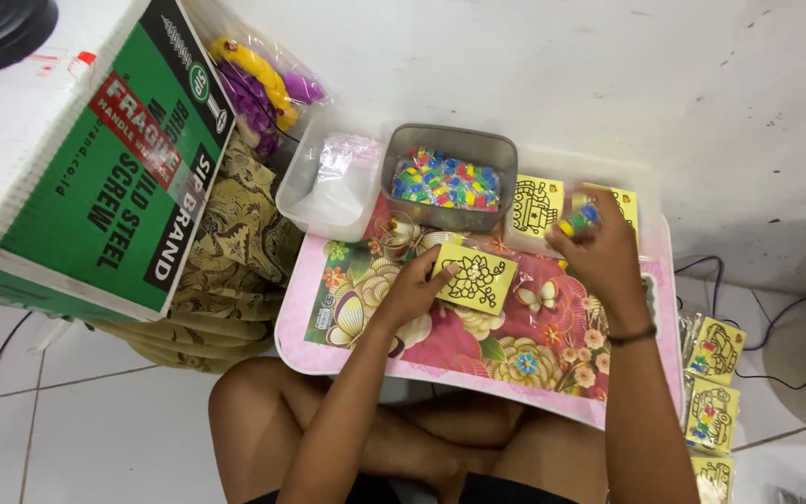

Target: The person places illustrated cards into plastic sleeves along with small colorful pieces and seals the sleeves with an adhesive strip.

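Yellow card (476, 277) with a black flower outline is held flat on the pink flowered lap table (478, 359), its long axis running from upper left to lower right, tilted slightly against the table's near edge. It is pinched at its left end by the left hand (414, 291), thumb on top, so most of the card extends to the right of the grip. Small coloured pieces (578, 221), blue and yellow among them, are clasped in the closed fingertips of the right hand (601, 254), above and to the right of the card. A grey tub (449, 177) of mixed coloured pieces is seen just beyond, beside a clear tub (328, 191) holding a plastic bag.
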